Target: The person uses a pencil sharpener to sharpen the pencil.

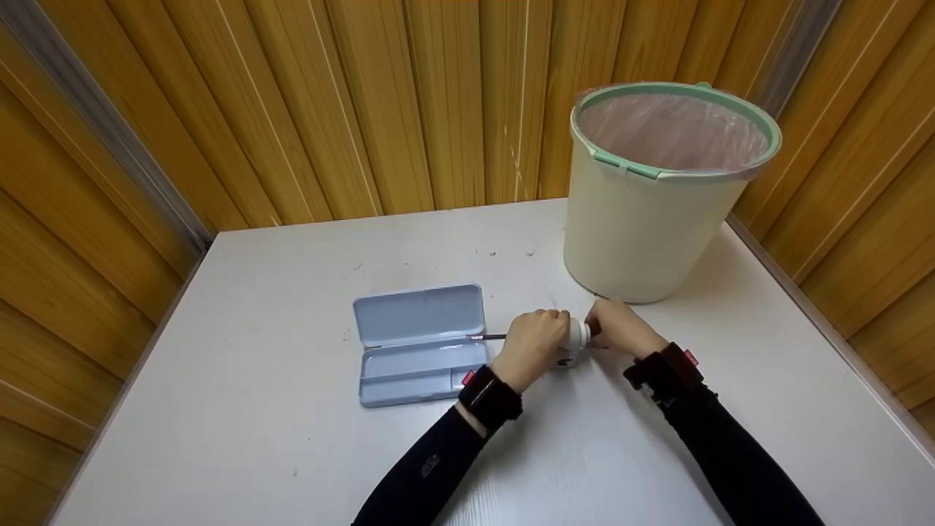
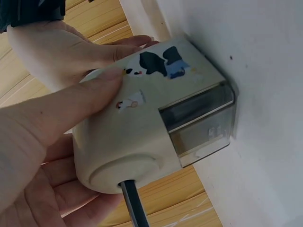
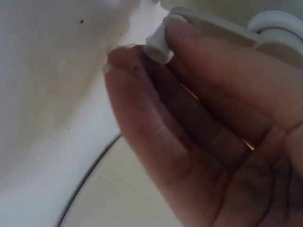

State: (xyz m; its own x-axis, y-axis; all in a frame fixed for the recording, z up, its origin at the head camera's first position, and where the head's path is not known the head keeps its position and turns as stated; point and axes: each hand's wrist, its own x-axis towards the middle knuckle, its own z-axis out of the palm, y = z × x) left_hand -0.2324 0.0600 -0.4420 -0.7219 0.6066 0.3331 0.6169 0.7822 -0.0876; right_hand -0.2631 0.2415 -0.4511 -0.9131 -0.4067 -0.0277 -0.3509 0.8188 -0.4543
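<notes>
A cream crank pencil sharpener [image 1: 577, 338] stands on the white table [image 1: 292, 453]. In the left wrist view the sharpener [image 2: 156, 127] carries a cow sticker and a clear shavings drawer [image 2: 203, 123]. My left hand [image 1: 540, 337] grips its body, thumb on top. A dark pencil [image 1: 488, 337] sticks out of its front hole toward the left, and the pencil [image 2: 135, 203] shows close up entering that hole. My right hand [image 1: 605, 326] is at the sharpener's back. Its fingers [image 3: 156, 118] pinch the white crank knob [image 3: 158, 45].
An open grey-blue pencil case [image 1: 420, 343] lies just left of my left hand; it looks empty. A cream waste bin [image 1: 643, 219] with a green rim and a pink liner stands behind the hands at the right. Wooden wall panels surround the table.
</notes>
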